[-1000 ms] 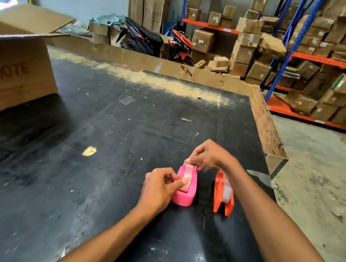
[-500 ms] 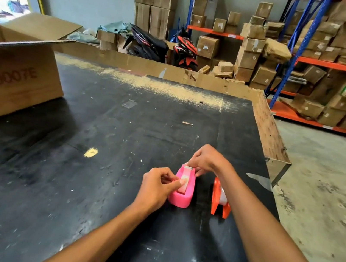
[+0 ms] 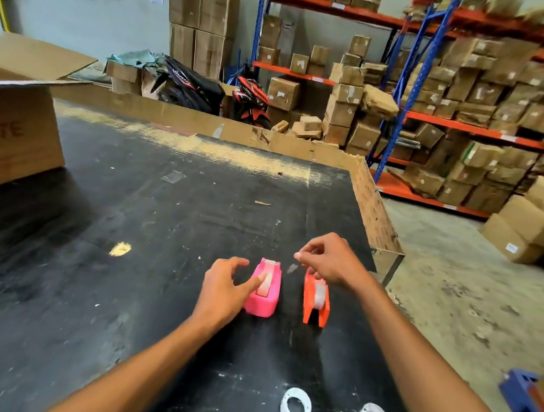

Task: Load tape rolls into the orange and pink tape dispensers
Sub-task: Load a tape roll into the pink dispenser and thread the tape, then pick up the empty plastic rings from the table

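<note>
- Tape rolls sit in both dispensers, as far as we can see: the pink dispenser [image 3: 263, 290] shows a pale roll [image 3: 265, 283] in its slot, and the orange dispenser [image 3: 316, 300] shows a clear roll [image 3: 319, 293] in its own.
- Our left hand [image 3: 225, 291] is spread loosely, gripping nothing, with one fingertip resting on the roll in the pink dispenser.
- Our right hand [image 3: 329, 259] hovers just above the front of the orange dispenser, thumb and forefinger pinched together; we cannot tell whether a tape end is caught between them.
- We judge the loading nearly done: both rolls look seated, and what may remain is drawing each tape end to its cutter.
- We count two dispensers, standing side by side near the right edge of the black table [image 3: 108, 286], close but apart.
- We count two white rings [image 3: 295, 407] lying flat nearer to us, well apart from the dispensers; they look like empty cores or spare pieces, and we cannot say which.
- One open cardboard box [image 3: 4, 135] stands at the far left of the table.
</note>
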The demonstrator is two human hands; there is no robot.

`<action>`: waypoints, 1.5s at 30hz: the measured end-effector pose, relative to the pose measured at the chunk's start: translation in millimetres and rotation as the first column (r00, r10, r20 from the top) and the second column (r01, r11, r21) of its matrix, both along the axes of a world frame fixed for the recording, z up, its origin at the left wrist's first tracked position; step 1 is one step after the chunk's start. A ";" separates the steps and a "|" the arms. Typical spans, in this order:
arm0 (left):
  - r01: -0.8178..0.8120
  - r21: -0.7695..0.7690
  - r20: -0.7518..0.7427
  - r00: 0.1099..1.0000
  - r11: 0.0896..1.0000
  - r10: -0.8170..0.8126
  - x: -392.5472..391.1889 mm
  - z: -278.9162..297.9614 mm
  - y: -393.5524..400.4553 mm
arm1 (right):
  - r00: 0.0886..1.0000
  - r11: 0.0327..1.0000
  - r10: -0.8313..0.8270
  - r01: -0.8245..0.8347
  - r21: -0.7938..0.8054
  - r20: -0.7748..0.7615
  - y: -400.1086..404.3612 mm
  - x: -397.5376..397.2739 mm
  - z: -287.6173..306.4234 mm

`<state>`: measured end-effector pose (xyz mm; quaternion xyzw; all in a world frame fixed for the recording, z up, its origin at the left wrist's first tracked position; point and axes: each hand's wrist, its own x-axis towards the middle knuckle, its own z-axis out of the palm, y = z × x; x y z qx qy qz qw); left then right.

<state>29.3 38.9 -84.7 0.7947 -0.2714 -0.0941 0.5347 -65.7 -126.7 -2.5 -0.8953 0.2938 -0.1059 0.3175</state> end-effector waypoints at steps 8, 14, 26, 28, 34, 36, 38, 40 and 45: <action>0.180 -0.033 0.204 0.964 0.983 -0.170 -43.8 16.4 36.0 | 0.998 0.997 -0.056 0.053 -0.062 -0.038 41.7 -91.9 -0.6; 0.496 0.178 0.281 0.802 0.850 -0.527 -93.7 7.1 50.8 | 0.923 0.991 -0.102 0.064 -0.114 -0.370 71.4 -155.5 -21.3; 0.456 0.412 0.429 0.667 0.789 -0.610 -107.4 -17.7 73.6 | 0.912 0.923 -0.268 0.150 -0.355 -0.311 117.3 -184.8 -55.4; 0.437 0.397 0.426 0.691 0.807 -0.584 -94.2 -18.9 85.3 | 0.915 0.926 -0.268 0.158 -0.343 -0.302 118.9 -176.5 -53.2; 0.277 0.363 0.420 0.804 0.890 -0.422 -26.9 -8.9 120.4 | 0.975 0.983 -0.080 0.043 -0.177 -0.206 132.7 -106.0 -45.7; 0.212 0.361 0.412 0.837 0.908 -0.359 -1.4 -3.8 132.1 | 0.983 0.989 0.007 -0.035 -0.146 -0.186 140.1 -72.8 -43.5; 0.144 0.362 0.407 0.864 0.921 -0.295 23.5 0.6 142.3 | 0.983 0.983 0.078 -0.103 -0.150 -0.164 144.5 -38.5 -41.4; 0.068 0.358 0.404 0.888 0.931 -0.221 45.4 3.9 149.6 | 0.978 0.973 0.149 -0.171 -0.157 -0.145 146.8 -6.7 -39.4; -0.018 0.371 0.403 0.904 0.929 -0.143 77.9 4.9 141.9 | 0.959 0.925 0.207 -0.256 -0.280 -0.193 141.5 46.8 -32.9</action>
